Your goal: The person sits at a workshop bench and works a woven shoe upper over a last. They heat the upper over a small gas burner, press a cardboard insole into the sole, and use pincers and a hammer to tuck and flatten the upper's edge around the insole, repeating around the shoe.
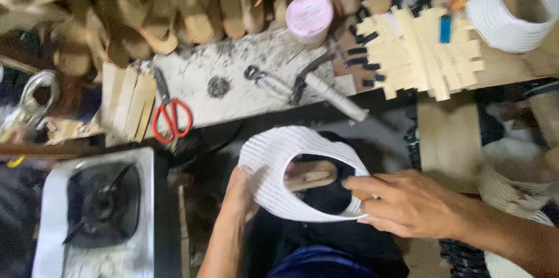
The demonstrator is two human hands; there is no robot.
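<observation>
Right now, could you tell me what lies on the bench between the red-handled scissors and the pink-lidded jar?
In the head view, between the red-handled scissors and the pink-lidded jar lies a small dark round pad on the scuffed white bench top.

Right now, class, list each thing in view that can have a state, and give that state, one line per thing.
White mesh shoe upper: held by both hands, stretched over a wooden last.
Left hand: fingers gripping the upper's left edge.
Right hand: fingers pinching the upper's right edge.
Red-handled scissors: closed, lying flat on the bench.
Gas burner: unlit.
Pink-lidded tub: lid on.
</observation>
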